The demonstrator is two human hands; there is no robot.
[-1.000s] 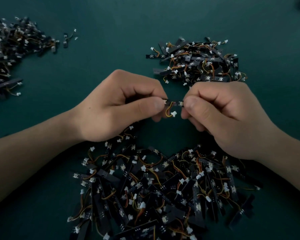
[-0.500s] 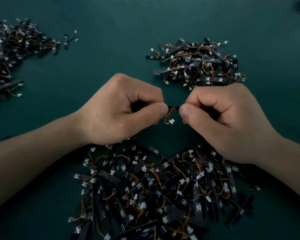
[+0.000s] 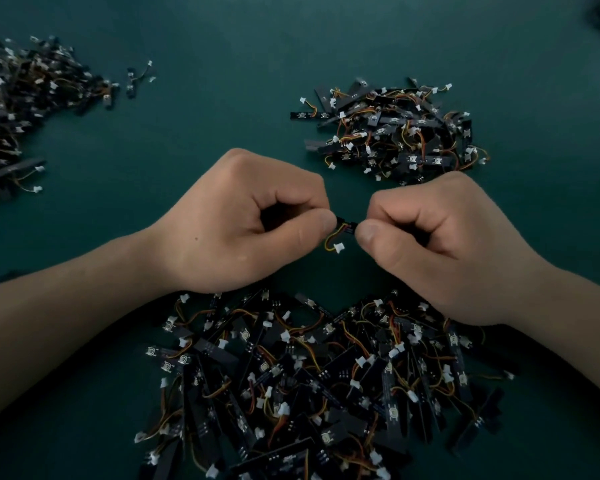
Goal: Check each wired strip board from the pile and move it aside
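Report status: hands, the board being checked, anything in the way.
Left hand and right hand each pinch an end of one wired strip board. Its white connector dangles below. Big pile near wrists, smaller pile beyond; path between looks open.

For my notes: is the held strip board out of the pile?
Out: left hand and right hand pinch the strip board over bare mat, apart from the pile.
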